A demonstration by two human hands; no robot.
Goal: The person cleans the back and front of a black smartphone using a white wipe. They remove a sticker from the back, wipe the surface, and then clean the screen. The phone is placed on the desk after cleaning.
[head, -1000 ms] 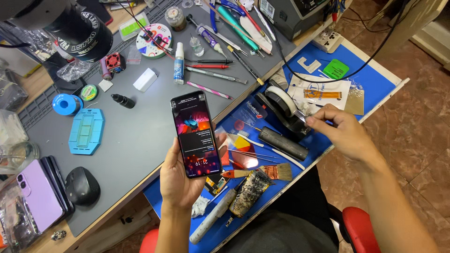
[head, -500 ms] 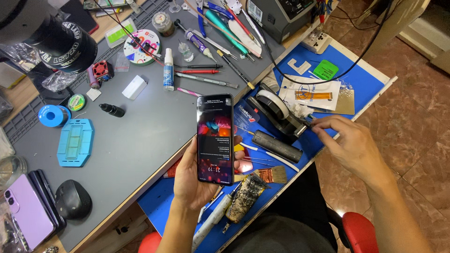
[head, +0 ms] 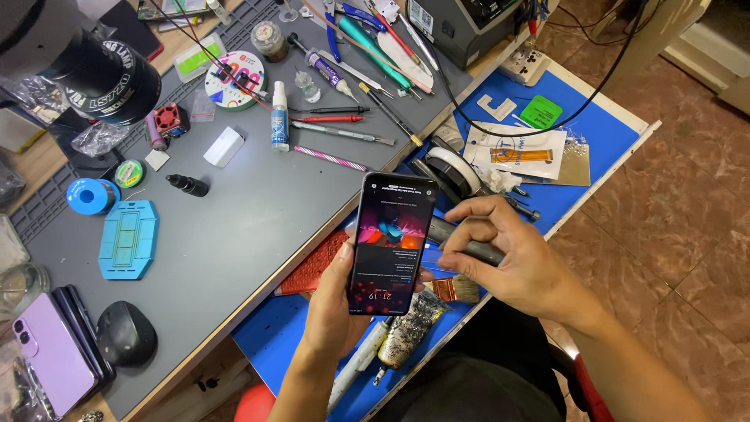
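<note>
My left hand [head: 332, 309] holds a black smartphone [head: 391, 242] upright over the front edge of the bench, its screen lit with a dark red and blue picture. My right hand [head: 508, 254] sits just right of the phone with fingers curled; the thumb and forefinger are pinched near the phone's right edge. I cannot tell whether they hold anything. Below the phone lie a small brush [head: 457, 289] and a dirty, squeezed tube [head: 406, 336] on the blue mat [head: 273, 332].
The grey work mat [head: 234, 227] carries a blue frame jig [head: 127, 238], blue wire spool [head: 86, 195], small bottles, pens and tweezers. A black lamp head [head: 101, 74] hangs at left. A purple phone [head: 55, 352] and black mouse [head: 125, 332] lie front left. A tape roll [head: 457, 172] and cables lie right.
My left hand has carried the phone to the right and a little higher. My right hand has come in from the far right tools to the phone's right edge.
</note>
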